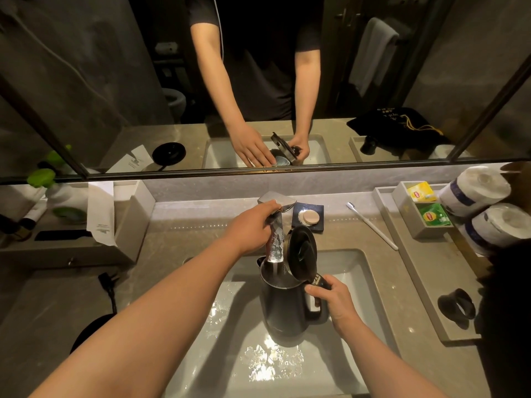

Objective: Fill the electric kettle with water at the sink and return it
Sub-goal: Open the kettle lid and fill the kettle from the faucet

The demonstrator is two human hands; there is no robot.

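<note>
Now right grip (pixel 334 301) wrapped round kettle (pixel 287 308) handle in sink (pixel 356 271); left grip (pixel 253 225) clasping faucet (pixel 277 222) above.

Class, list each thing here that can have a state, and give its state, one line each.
kettle: upright in the sink, held by the handle
kettle lid: open
tap: running into the kettle
left hand: on the tap
right hand: gripping the kettle handle

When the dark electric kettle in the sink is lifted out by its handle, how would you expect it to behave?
The dark electric kettle will probably feel heavy, since water from the metal tap runs into it. Its open hinged lid may flop. The right hand grips the handle alone, so it may tip forward; splashed water could make it slippery.
</note>
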